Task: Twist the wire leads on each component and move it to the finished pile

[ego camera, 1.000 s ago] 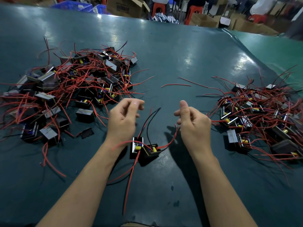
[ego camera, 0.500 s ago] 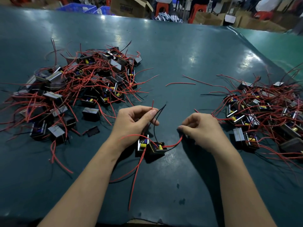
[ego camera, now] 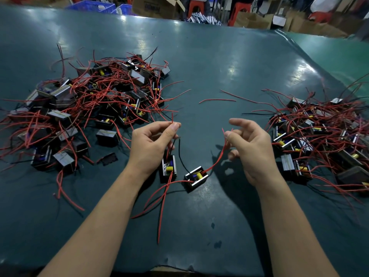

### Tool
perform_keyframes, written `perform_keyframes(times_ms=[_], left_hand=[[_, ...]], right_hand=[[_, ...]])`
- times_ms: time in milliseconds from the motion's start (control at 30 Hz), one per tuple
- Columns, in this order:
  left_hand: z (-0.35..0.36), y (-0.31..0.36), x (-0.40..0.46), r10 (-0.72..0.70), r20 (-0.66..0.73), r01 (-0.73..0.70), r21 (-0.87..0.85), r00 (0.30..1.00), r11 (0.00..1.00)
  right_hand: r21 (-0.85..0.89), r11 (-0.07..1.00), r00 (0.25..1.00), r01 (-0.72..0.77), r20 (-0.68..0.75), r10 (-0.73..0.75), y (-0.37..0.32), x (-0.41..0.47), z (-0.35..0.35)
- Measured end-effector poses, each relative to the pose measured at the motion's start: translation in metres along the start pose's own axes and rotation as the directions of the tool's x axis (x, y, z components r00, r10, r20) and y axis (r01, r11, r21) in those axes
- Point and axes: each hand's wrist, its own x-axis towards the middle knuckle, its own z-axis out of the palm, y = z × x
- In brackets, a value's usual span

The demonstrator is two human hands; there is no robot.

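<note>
Dark teal counter [ego camera: 209,62], glossy, light glare seen. Large pile of wired components [ego camera: 89,108] laid at left, second pile [ego camera: 319,136] at right. Two components [ego camera: 168,168] [ego camera: 196,177] set near centre, apart from both. Loose red wire [ego camera: 217,100] and small black piece [ego camera: 108,158] laid on bare surface.

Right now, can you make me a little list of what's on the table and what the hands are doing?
left hand: pinches red wires of the left part
right hand: pinches a red wire of the right part
both parts: on the green table, between the hands
left pile: many parts, tangled red wires
right pile: many parts, tangled red wires
loose red wire: between the piles
</note>
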Motion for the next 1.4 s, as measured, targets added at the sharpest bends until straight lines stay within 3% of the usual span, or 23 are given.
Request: perform_keyframes(times_ms=[67,133,167,267,333,400,467,567,667,767,833,1000,1233,1400], left_hand=[[0.000,0.000,0.001,-0.003,-0.017,0.002,-0.004,1.000,1.000],[-0.002,-0.001,0.003,-0.013,-0.035,0.013,-0.011,0.999,1.000],[-0.002,-0.002,0.003,-0.020,-0.048,0.019,-0.019,0.999,1.000],[-0.004,-0.003,0.004,-0.040,-0.081,0.036,-0.056,0.996,0.998],[-0.005,-0.003,0.004,-0.052,-0.087,0.045,-0.076,0.995,0.996],[-0.006,-0.004,0.004,-0.051,-0.095,0.043,-0.083,0.994,0.996],[-0.009,-0.005,0.004,-0.033,-0.109,0.025,-0.074,0.994,0.997],[-0.010,-0.004,0.005,-0.027,-0.122,0.014,-0.105,0.992,0.994],[-0.008,-0.001,0.005,-0.058,-0.137,0.028,-0.209,0.989,0.978],[-0.005,0.003,0.004,-0.032,-0.079,0.006,-0.303,0.996,0.953],[-0.003,0.005,0.002,-0.001,-0.035,-0.010,-0.334,0.999,0.942],[-0.001,0.008,-0.002,-0.002,0.019,0.009,-0.360,1.000,0.933],[0.003,0.010,-0.006,0.027,0.085,0.004,-0.350,0.996,0.937],[0.005,0.004,-0.005,0.094,0.043,-0.088,-0.124,0.995,0.988]], right_hand=[[-0.002,1.000,0.997,0.026,-0.070,-0.026,0.000,-0.001,0.002],[-0.212,0.962,0.968,0.174,-0.143,-0.206,-0.002,-0.004,0.002],[-0.275,0.919,0.940,0.283,-0.111,-0.322,-0.005,-0.008,0.003],[-0.145,0.844,0.851,0.516,0.203,-0.485,-0.013,-0.024,0.016],[-0.093,0.831,0.764,0.548,0.461,-0.452,-0.013,-0.036,0.030],[-0.154,0.810,0.673,0.566,0.654,-0.345,-0.009,-0.043,0.040],[-0.272,0.724,0.602,0.634,0.761,-0.242,-0.003,-0.044,0.045],[-0.327,0.637,0.574,0.698,0.788,-0.224,0.001,-0.041,0.046],[-0.287,0.696,0.640,0.658,0.700,-0.317,0.003,-0.038,0.043],[-0.174,0.904,0.833,0.390,0.484,-0.267,0.004,-0.033,0.041],[-0.088,0.964,0.903,0.249,0.381,-0.199,0.003,-0.032,0.041],[-0.097,0.976,0.946,0.196,0.279,-0.163,0.005,-0.029,0.045],[0.031,0.997,0.965,0.075,0.251,-0.081,0.007,-0.029,0.048],[0.067,0.993,0.968,0.096,0.224,-0.109,0.007,-0.026,0.046]])
